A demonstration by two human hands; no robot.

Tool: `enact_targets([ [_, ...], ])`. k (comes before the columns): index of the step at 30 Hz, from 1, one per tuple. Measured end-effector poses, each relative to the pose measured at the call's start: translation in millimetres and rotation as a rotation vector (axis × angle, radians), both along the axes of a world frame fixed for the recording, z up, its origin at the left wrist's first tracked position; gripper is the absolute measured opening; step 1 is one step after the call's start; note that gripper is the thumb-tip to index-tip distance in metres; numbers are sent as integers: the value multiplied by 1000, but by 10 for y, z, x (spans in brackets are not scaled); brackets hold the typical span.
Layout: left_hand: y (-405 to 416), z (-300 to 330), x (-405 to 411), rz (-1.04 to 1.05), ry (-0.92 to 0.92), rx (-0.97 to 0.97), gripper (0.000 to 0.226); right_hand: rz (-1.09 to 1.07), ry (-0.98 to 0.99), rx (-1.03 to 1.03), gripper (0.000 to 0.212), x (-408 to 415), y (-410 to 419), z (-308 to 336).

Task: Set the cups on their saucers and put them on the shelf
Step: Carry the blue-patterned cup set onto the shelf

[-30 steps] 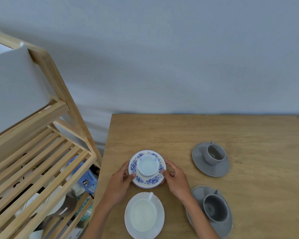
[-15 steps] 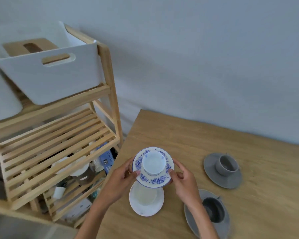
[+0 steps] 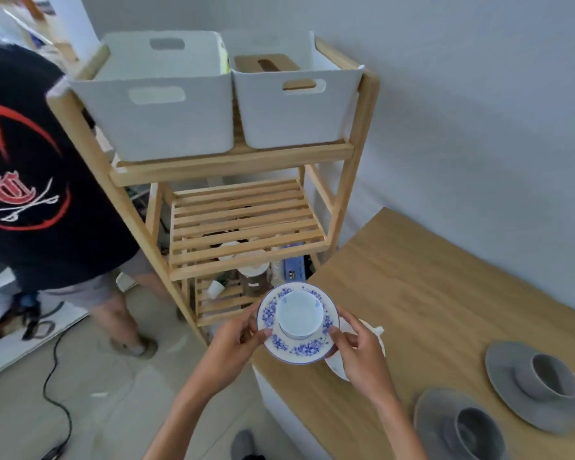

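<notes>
Both hands, left (image 3: pixel 234 343) & right (image 3: pixel 359 355), gripping opposite rims of blue-patterned saucer (image 3: pixel 297 348) w/ cup (image 3: pixel 300 314) between them.

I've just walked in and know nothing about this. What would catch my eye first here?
Probably the blue-flowered saucer with a white cup on it, held in mid-air by the left hand and right hand near the table's corner. Beyond it stands a wooden shelf with two white bins on top. Two grey cups on saucers wait at the right.
</notes>
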State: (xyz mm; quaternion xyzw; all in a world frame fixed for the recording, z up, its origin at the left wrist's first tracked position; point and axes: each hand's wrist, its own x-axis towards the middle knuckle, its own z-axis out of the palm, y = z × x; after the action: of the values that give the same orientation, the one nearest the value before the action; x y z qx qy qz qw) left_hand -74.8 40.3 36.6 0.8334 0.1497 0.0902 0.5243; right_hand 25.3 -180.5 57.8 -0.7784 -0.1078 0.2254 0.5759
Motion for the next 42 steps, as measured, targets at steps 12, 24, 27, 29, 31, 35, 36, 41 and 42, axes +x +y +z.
enact_targets([
  [12,962,-79,-393,143,-10,28,58,177,11,-134,42,-62,1119,-74],
  [24,2015,-537,229,208,178,78,50,215,20,-209,39,600,2352,-507],
  [27,2155,-630,458,258,196,93,48,242,20,-253,39,821,2577,-641],
  [29,2253,-693,612,283,198,133,45,242,35,-260,38,988,2719,-702],
  [31,2345,-740,741,287,204,178,45,249,47,-270,37,1147,2860,-728],
  [35,2540,-899,951,341,273,248,47,277,36,-294,41,1450,3133,-878],
  [36,2570,-942,987,353,285,262,46,290,36,-299,41,1517,3193,-914],
  [41,2701,-1071,1192,401,295,256,41,351,22,-312,39,1787,3402,-1005],
  [42,2725,-1085,1235,403,310,261,39,356,9,-328,40,1839,3437,-1033],
])
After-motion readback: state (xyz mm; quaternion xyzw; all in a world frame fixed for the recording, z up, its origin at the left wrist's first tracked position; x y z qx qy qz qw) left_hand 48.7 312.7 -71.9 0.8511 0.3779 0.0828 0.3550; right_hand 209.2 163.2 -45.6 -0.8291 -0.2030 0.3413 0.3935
